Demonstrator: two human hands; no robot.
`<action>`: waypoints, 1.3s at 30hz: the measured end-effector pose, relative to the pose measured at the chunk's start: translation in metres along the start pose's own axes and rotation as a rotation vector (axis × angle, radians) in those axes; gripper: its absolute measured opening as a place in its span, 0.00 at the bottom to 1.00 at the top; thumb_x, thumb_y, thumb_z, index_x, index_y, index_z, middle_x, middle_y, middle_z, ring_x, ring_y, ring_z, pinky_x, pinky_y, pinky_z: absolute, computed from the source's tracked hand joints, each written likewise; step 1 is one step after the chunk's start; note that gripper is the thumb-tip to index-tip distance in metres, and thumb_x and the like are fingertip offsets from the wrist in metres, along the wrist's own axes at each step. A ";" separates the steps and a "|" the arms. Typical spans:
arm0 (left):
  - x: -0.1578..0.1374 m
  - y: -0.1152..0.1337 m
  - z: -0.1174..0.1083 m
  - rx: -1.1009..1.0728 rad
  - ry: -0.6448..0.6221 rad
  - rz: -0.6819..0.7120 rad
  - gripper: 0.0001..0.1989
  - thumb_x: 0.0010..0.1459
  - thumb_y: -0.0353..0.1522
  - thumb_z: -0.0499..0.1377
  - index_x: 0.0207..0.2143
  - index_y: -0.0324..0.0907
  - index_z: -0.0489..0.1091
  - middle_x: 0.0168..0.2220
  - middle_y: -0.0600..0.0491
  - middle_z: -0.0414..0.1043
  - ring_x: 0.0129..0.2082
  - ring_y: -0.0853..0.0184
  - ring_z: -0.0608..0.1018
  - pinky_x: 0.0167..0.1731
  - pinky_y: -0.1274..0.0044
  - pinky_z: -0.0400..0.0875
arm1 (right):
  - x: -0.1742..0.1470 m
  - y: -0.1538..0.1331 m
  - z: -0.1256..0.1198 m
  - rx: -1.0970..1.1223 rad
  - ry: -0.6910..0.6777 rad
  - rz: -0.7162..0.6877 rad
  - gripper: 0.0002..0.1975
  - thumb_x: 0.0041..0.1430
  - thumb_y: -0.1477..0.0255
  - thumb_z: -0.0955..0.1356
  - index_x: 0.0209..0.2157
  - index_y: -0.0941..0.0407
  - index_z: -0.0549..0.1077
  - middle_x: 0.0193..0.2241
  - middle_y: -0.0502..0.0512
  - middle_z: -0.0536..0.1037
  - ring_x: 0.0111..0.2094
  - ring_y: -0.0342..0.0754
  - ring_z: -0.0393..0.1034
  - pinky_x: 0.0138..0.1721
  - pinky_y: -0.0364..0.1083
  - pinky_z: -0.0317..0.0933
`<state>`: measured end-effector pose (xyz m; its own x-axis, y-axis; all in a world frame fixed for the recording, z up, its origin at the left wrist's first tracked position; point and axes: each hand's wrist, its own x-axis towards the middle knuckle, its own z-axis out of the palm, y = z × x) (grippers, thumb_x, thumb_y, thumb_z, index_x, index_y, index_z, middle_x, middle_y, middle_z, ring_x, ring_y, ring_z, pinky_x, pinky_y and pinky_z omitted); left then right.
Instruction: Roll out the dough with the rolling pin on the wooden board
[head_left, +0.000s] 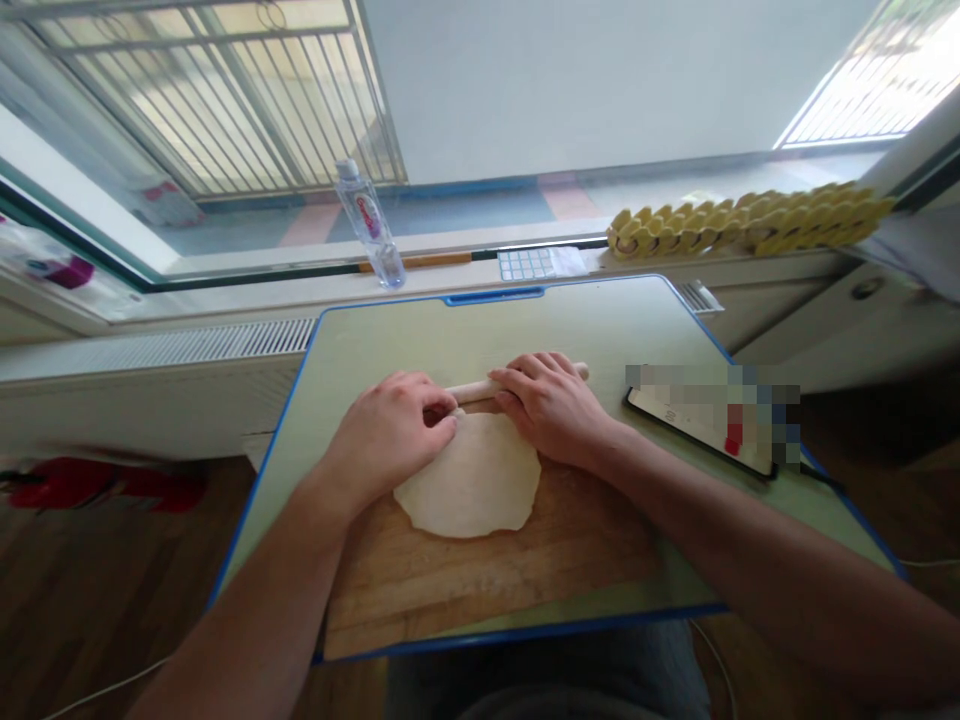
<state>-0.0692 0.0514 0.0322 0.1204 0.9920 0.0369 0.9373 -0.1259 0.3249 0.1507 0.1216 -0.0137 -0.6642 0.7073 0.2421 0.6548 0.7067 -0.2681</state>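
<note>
A flat, roughly round sheet of dough (472, 485) lies on a wooden board (480, 590). Across its far edge runs a pale wooden rolling pin (474, 390). My left hand (394, 425) is curled over the pin's left part, its thumb close to the dough's upper left edge; that end of the pin is hidden under the fingers. Toward the other end, my right hand (551, 405) rests over the pin with bent fingers, and the pin's right tip sticks out past it.
The board sits on a pale green table (390, 335) with a blue rim. On its right lies a phone (694, 430), partly blurred out. Along the windowsill stand a clear bottle (371, 225) and a yellow scalloped object (750, 225). A radiator (187, 345) is at the left.
</note>
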 end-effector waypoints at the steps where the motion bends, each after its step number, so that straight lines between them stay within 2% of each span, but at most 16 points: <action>1: 0.000 -0.001 0.000 -0.010 0.001 0.012 0.11 0.61 0.38 0.60 0.39 0.48 0.83 0.39 0.53 0.80 0.43 0.59 0.78 0.47 0.67 0.71 | -0.001 0.000 0.000 0.010 0.006 0.003 0.17 0.75 0.67 0.62 0.57 0.55 0.77 0.51 0.60 0.80 0.54 0.56 0.69 0.61 0.55 0.53; 7: 0.001 -0.002 0.002 -0.052 0.004 0.051 0.10 0.60 0.35 0.59 0.36 0.49 0.83 0.38 0.52 0.81 0.44 0.58 0.78 0.46 0.68 0.71 | -0.007 0.000 -0.004 0.083 0.043 -0.008 0.17 0.75 0.69 0.62 0.57 0.56 0.77 0.53 0.60 0.80 0.56 0.56 0.69 0.62 0.55 0.55; 12: 0.002 0.000 0.007 -0.103 0.012 0.037 0.07 0.57 0.32 0.59 0.34 0.47 0.78 0.34 0.52 0.78 0.39 0.59 0.78 0.40 0.70 0.70 | -0.009 -0.002 -0.009 0.115 0.041 -0.007 0.16 0.73 0.70 0.63 0.56 0.54 0.77 0.54 0.59 0.79 0.57 0.56 0.68 0.61 0.55 0.56; 16: 0.002 0.001 0.007 -0.136 0.015 0.000 0.06 0.57 0.34 0.61 0.36 0.46 0.77 0.33 0.53 0.77 0.34 0.62 0.77 0.37 0.71 0.70 | -0.009 -0.002 -0.009 0.123 0.033 -0.009 0.16 0.73 0.70 0.63 0.56 0.54 0.77 0.54 0.59 0.79 0.57 0.56 0.68 0.61 0.55 0.56; 23: 0.001 0.002 0.003 -0.096 -0.041 0.038 0.06 0.58 0.36 0.61 0.34 0.46 0.78 0.35 0.52 0.78 0.42 0.58 0.77 0.42 0.69 0.68 | -0.010 -0.001 -0.009 0.149 0.070 -0.030 0.15 0.72 0.72 0.64 0.54 0.55 0.78 0.53 0.59 0.80 0.56 0.55 0.69 0.62 0.55 0.57; 26: -0.002 0.001 0.001 -0.184 -0.052 0.047 0.07 0.60 0.37 0.60 0.33 0.46 0.77 0.32 0.54 0.77 0.37 0.62 0.76 0.38 0.72 0.67 | -0.010 -0.003 -0.012 0.184 0.089 -0.050 0.14 0.71 0.71 0.65 0.53 0.55 0.78 0.52 0.59 0.80 0.55 0.55 0.70 0.60 0.55 0.59; 29: -0.004 0.002 -0.002 -0.353 -0.103 0.033 0.09 0.62 0.38 0.60 0.31 0.44 0.76 0.27 0.57 0.74 0.29 0.67 0.73 0.30 0.75 0.64 | -0.011 -0.007 -0.017 0.243 0.111 -0.065 0.13 0.68 0.69 0.68 0.51 0.54 0.79 0.49 0.59 0.82 0.52 0.55 0.71 0.56 0.53 0.62; 32: -0.006 0.005 -0.007 -0.477 -0.116 0.010 0.11 0.61 0.40 0.61 0.31 0.43 0.76 0.26 0.57 0.72 0.27 0.69 0.71 0.27 0.77 0.62 | -0.013 -0.011 -0.021 0.317 0.049 -0.038 0.12 0.65 0.68 0.70 0.49 0.53 0.81 0.41 0.56 0.83 0.43 0.51 0.74 0.46 0.49 0.63; 35: -0.006 0.006 -0.010 -0.577 -0.132 -0.012 0.12 0.60 0.41 0.62 0.31 0.42 0.76 0.26 0.57 0.72 0.27 0.70 0.70 0.26 0.79 0.62 | -0.016 -0.015 -0.023 0.398 -0.056 0.006 0.11 0.62 0.68 0.71 0.46 0.52 0.82 0.34 0.51 0.82 0.32 0.46 0.70 0.34 0.45 0.59; 39: -0.006 0.005 -0.011 -0.702 -0.196 -0.014 0.13 0.59 0.42 0.64 0.32 0.42 0.75 0.28 0.55 0.72 0.28 0.69 0.72 0.26 0.80 0.64 | -0.018 -0.015 -0.025 0.510 -0.157 0.044 0.10 0.59 0.67 0.73 0.41 0.54 0.82 0.29 0.49 0.79 0.28 0.43 0.67 0.29 0.43 0.54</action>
<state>-0.0691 0.0448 0.0439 0.2279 0.9662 -0.1207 0.5163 -0.0148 0.8563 0.1617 0.0988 0.0098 -0.7118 0.6968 0.0884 0.4507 0.5497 -0.7034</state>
